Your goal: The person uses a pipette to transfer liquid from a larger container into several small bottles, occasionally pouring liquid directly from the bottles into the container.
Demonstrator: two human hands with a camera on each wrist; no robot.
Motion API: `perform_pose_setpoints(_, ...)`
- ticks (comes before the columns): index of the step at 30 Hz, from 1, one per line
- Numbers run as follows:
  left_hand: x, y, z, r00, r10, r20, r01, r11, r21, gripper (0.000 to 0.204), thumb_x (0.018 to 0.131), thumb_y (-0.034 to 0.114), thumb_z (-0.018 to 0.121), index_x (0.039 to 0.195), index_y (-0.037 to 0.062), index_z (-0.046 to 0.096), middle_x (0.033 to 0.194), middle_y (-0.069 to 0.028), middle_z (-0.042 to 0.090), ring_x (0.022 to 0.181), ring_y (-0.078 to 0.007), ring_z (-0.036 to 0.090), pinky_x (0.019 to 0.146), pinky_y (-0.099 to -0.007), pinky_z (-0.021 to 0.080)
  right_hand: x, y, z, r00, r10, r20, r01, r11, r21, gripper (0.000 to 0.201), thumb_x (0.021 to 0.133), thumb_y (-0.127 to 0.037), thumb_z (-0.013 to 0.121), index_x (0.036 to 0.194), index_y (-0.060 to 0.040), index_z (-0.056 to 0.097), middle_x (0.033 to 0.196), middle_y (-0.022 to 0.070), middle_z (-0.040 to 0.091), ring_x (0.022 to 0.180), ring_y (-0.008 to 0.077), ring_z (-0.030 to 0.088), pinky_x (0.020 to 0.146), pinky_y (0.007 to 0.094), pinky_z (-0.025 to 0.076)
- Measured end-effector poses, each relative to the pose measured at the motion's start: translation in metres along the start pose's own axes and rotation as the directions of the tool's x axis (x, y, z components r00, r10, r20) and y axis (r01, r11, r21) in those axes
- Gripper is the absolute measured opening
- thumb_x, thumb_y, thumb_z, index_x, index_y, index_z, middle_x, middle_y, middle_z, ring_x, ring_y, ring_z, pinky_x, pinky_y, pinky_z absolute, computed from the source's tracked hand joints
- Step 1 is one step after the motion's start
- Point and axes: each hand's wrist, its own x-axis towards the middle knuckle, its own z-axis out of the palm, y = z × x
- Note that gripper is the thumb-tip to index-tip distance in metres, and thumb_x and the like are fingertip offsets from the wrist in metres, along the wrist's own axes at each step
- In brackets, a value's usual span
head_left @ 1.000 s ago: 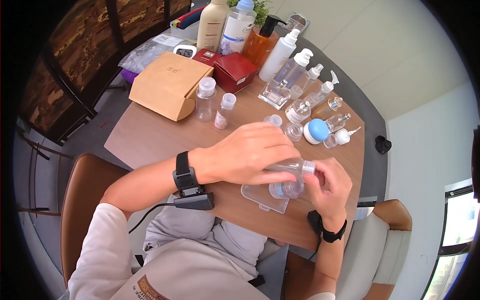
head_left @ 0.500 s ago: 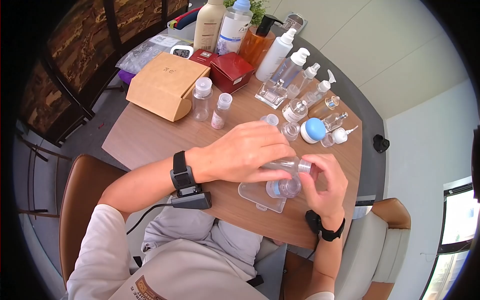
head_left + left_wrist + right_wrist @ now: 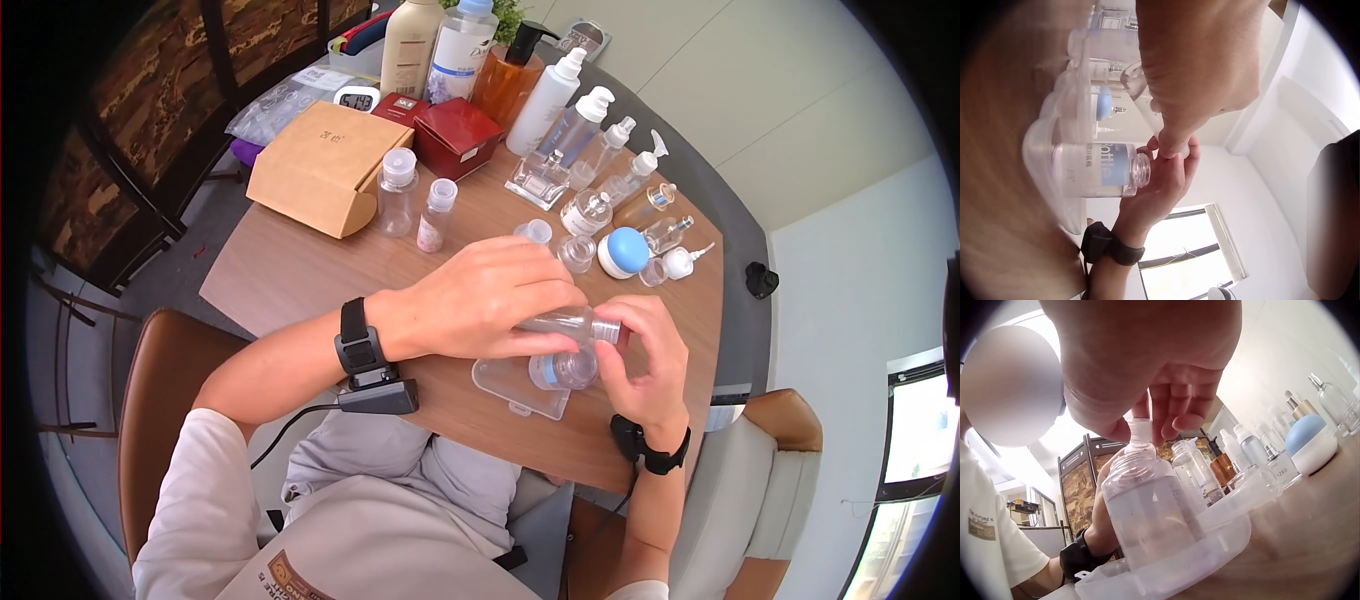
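Note:
My left hand [image 3: 490, 300] grips a small clear bottle [image 3: 560, 322], held on its side above the table, with its ridged neck end towards the right. At that end, the thumb and fingers of my right hand [image 3: 650, 355] pinch the neck [image 3: 605, 330]. Just below stands a wider clear bottle [image 3: 1088, 170] with a blue and white label and an uncapped threaded mouth [image 3: 1132, 465]. It rests on a shallow clear plastic tray [image 3: 492, 382]. In the right wrist view, the held bottle's neck end overlaps the mouth of the standing one.
Two clear capped bottles [image 3: 397, 205] stand left of my hands beside a cardboard box [image 3: 315, 165]. Behind are red boxes [image 3: 455, 135] and large pump bottles [image 3: 507, 85]. A blue-lidded jar [image 3: 624, 252], small open jars [image 3: 576, 253] and several spray bottles [image 3: 585, 212] line the right side.
The head view has shifted slightly, moving everything a little to the left. My right fingers reach further over the neck of the held bottle; my left hand keeps its grip.

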Motion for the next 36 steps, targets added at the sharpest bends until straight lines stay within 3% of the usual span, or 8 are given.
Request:
perform_pose_setpoints(5,0.001,0.002,0.001,1.000,0.007,0.007,-0.007,1.000,0.003,0.036,0.073,0.024,0.084,0.101,0.0061,0.067,0.093,-0.0053,0.065,0.082,-0.0240,0.063,0.071,-0.0351,0.052,-0.003,-0.005,-0.003,0.997,0.030,-0.076,-0.025,0.997,0.075,0.030,0.073,-0.005,0.078,0.102,-0.0060,0.069,0.087,0.0055,0.066,0.065,0.0136,0.055,0.052,0.0244,0.041)
perform_pose_setpoints(7,0.001,0.002,0.001,1.000,0.012,0.007,-0.012,1.000,0.005,0.036,0.073,0.024,0.084,0.101,0.0062,0.068,0.093,-0.0053,0.065,0.082,-0.0239,0.063,0.071,-0.0351,0.052,-0.011,0.002,-0.011,0.994,0.094,0.057,-0.093,0.995,-0.020,0.032,0.073,-0.005,0.079,0.103,-0.0058,0.069,0.092,0.0071,0.067,0.072,0.0154,0.058,0.054,0.0247,0.043)
perform_pose_setpoints(11,0.001,0.000,0.001,1.000,0.012,-0.001,-0.012,1.000,0.001,0.037,0.073,0.024,0.084,0.101,0.0061,0.068,0.093,-0.0053,0.066,0.082,-0.0236,0.063,0.070,-0.0347,0.052,-0.008,-0.002,-0.007,0.994,0.103,0.028,-0.102,0.994,-0.050,0.033,0.072,-0.005,0.080,0.103,-0.0057,0.069,0.096,0.0080,0.068,0.076,0.0172,0.059,0.054,0.0255,0.045)
perform_pose_setpoints(20,0.000,-0.001,0.002,1.000,0.011,0.005,-0.012,1.000,0.011,0.037,0.074,0.025,0.084,0.101,0.0063,0.068,0.093,-0.0049,0.066,0.082,-0.0233,0.063,0.070,-0.0343,0.052,-0.001,-0.003,-0.006,0.998,-0.060,0.005,0.060,0.998,-0.007,0.034,0.073,-0.004,0.079,0.105,-0.0047,0.069,0.101,0.0084,0.068,0.082,0.0206,0.061,0.065,0.0300,0.050)
perform_pose_setpoints(23,0.000,0.000,0.002,1.000,0.023,0.000,-0.023,1.000,0.018,0.037,0.073,0.025,0.084,0.101,0.0062,0.068,0.093,-0.0049,0.065,0.081,-0.0234,0.063,0.070,-0.0344,0.051,-0.002,-0.005,-0.006,0.996,0.087,-0.028,-0.085,0.994,0.071,0.034,0.072,-0.005,0.079,0.105,-0.0049,0.069,0.101,0.0086,0.068,0.081,0.0206,0.061,0.063,0.0292,0.049)
perform_pose_setpoints(32,0.002,0.001,0.001,1.000,0.004,-0.004,-0.004,1.000,0.022,0.038,0.072,0.025,0.085,0.101,0.0064,0.068,0.093,-0.0053,0.066,0.082,-0.0234,0.064,0.071,-0.0346,0.052,-0.002,0.004,-0.013,0.997,-0.071,-0.010,0.071,0.997,-0.039,0.031,0.074,-0.002,0.076,0.104,-0.0030,0.068,0.098,0.0110,0.067,0.082,0.0213,0.060,0.062,0.0293,0.049)
perform_pose_setpoints(35,0.002,0.001,0.000,1.000,-0.005,0.013,0.004,0.999,0.039,0.038,0.072,0.024,0.085,0.101,0.0064,0.068,0.093,-0.0054,0.066,0.083,-0.0233,0.064,0.071,-0.0345,0.052,-0.008,0.015,-0.017,0.994,-0.049,-0.095,0.051,0.999,0.020,0.029,0.081,-0.001,0.071,0.109,0.0000,0.065,0.098,0.0109,0.065,0.086,0.0199,0.060,0.069,0.0293,0.049)
perform_pose_setpoints(36,0.002,0.001,0.000,0.999,-0.009,0.030,0.007,0.999,0.050,0.037,0.072,0.024,0.085,0.101,0.0063,0.068,0.093,-0.0054,0.066,0.083,-0.0231,0.064,0.072,-0.0344,0.051,-0.012,0.020,-0.018,0.983,0.103,-0.153,-0.075,0.980,0.183,0.028,0.085,-0.002,0.067,0.112,0.0013,0.063,0.099,0.0101,0.065,0.088,0.0179,0.060,0.073,0.0293,0.049)
